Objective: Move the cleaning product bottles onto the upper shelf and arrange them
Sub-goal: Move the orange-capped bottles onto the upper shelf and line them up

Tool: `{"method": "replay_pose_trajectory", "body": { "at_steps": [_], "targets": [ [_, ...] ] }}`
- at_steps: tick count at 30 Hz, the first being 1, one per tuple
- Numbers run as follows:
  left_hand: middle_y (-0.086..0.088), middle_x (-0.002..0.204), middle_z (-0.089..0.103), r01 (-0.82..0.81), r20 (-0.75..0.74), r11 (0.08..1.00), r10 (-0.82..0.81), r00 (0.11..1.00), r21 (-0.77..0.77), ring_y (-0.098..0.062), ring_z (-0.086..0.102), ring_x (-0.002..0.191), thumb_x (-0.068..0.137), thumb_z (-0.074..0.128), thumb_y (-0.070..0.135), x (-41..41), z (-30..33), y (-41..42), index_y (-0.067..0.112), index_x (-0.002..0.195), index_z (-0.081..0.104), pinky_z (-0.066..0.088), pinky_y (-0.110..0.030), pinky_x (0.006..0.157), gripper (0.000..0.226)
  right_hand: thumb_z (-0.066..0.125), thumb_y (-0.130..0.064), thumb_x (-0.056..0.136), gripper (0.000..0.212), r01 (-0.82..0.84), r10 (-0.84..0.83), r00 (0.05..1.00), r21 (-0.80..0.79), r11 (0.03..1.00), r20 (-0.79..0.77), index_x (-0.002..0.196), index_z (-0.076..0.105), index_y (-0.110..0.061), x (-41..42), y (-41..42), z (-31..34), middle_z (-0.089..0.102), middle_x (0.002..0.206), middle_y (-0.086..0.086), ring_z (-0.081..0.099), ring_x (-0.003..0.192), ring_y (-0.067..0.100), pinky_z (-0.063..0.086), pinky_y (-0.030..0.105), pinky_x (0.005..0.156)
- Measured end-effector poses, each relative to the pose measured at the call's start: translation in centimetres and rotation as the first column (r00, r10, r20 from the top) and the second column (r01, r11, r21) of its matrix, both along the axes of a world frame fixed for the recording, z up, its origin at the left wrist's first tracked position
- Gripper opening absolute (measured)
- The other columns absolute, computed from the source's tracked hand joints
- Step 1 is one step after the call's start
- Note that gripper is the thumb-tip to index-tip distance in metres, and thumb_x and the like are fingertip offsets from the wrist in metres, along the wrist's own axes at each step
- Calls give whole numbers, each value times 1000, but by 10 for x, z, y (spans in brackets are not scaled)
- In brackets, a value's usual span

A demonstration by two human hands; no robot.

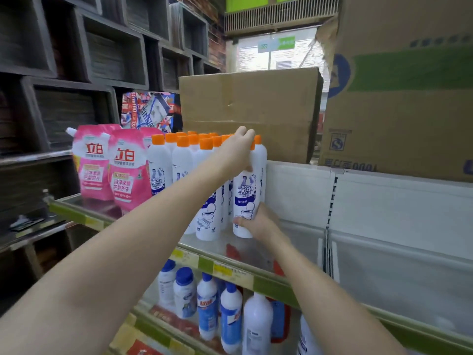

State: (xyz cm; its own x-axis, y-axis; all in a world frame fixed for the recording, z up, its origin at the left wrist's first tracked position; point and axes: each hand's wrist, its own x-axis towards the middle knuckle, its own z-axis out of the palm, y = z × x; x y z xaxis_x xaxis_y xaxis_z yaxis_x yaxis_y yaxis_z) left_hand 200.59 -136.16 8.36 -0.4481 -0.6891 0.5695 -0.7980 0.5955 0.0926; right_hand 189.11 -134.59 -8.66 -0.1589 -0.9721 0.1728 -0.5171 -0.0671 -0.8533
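Two hands on one white bottle (247, 201) at the right end of the orange-capped row (194, 160), on the upper shelf (204, 260). Left hand (236, 149) curled round its neck, right hand (258, 222) gripping its base, likely to hold it straight and snug beside the others. Cardboard box (250, 108) just behind, pink pouches (110, 165) off to the left.

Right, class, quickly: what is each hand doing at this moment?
Left hand: gripping the upper part of the white plastic orange-capped bottle on the upper shelf.
Right hand: gripping the same bottle's base.
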Motion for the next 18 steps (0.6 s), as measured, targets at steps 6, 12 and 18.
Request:
{"method": "replay_pose_trajectory", "body": {
  "at_steps": [6,12,18],
  "targets": [
    [-14,113,54,-30,109,998,36,993,-58,-25,56,94,66,92,13,-11,9,-22,4,117,48,46,-32,69,68,86,-42,74,66,140,-138,990,62,988,-33,126,56,-16,8,-24,7,66,123,3,64,107,26,49,32,84],
    [-13,105,51,-26,57,998,30,998,-59,-25,52,82,65,91,2,-19,5,-46,7,106,45,46,-34,63,62,84,-42,79,66,191,-185,979,69,979,-89,126,51,-9,2,-46,8,63,126,8,60,103,25,44,29,76],
    [-13,104,53,-50,114,995,59,992,-82,-30,63,87,64,90,0,-28,5,-56,9,107,43,55,-39,68,65,84,-39,80,62,204,-201,978,68,977,-57,124,51,-9,0,-52,5,62,127,8,61,109,27,47,31,80]
  ]
}}
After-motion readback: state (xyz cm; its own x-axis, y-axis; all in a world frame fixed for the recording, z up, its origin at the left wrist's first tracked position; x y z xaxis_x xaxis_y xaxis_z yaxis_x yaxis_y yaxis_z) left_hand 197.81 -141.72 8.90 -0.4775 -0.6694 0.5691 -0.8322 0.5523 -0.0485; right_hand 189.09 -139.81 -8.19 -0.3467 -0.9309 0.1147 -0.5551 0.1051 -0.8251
